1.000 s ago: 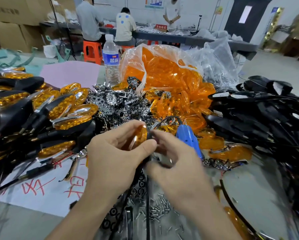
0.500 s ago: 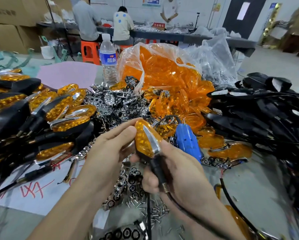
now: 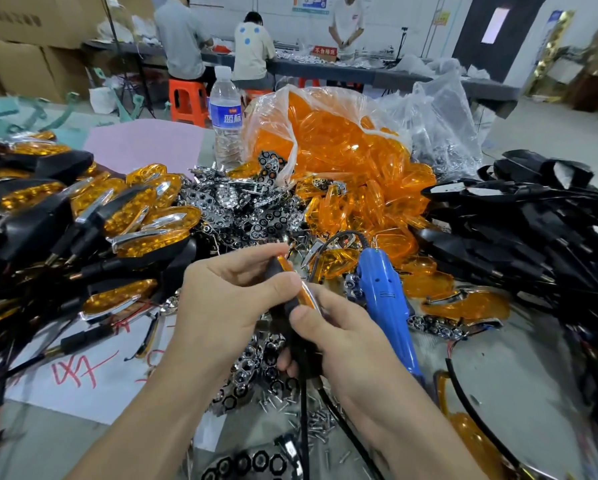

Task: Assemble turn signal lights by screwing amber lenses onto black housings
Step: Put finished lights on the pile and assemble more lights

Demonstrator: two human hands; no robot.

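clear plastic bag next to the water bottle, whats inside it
The plastic bag is packed with loose amber lenses, and more spill out of its open front. The outer layer of lenses covers whatever lies deeper or at the bottom, so that cannot be seen.

The water bottle wears a blue label with white characters, "蓝标". A red sign on the far table reads "不合格", its last character unclear. The red scrawl on the white paper is illegible.
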